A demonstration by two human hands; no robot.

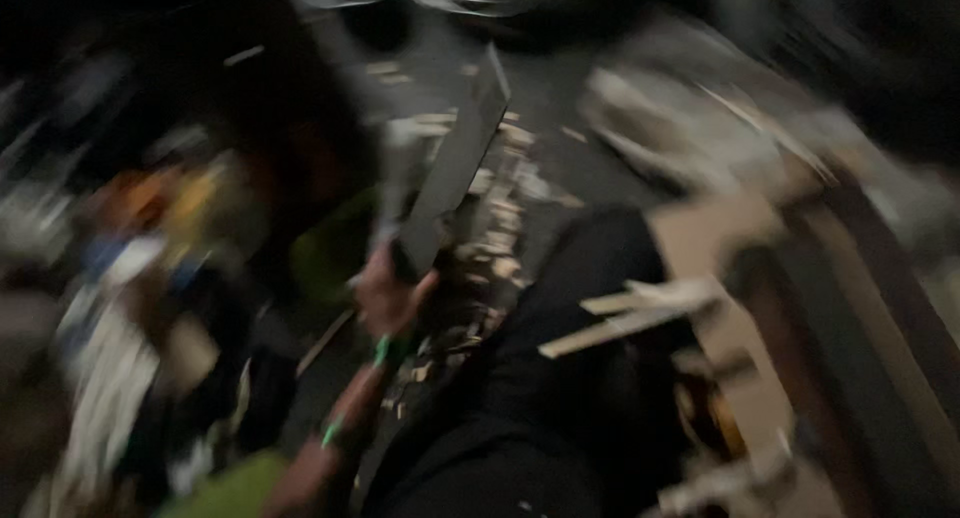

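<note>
On the dark floor, seen through heavy motion blur, the largest shape is a black mass filling the lower middle, perhaps cloth or the person's own clothing; it is too smeared to say. To the right runs a stack of pale and brown wooden boards, with lighter split strips jutting from it toward the centre. Pale wood chips lie scattered in a band across the floor behind the hand, which suggests a fair amount of chopping already done, though how much wood is left uncut cannot be judged. Left of centre is a blur of coloured clutter. The left hand, with green bands on the wrist and forearm, is closed around the handle of a long flat blade, which rises tilted up and to the right above the chips. The right hand is not in view.
</note>
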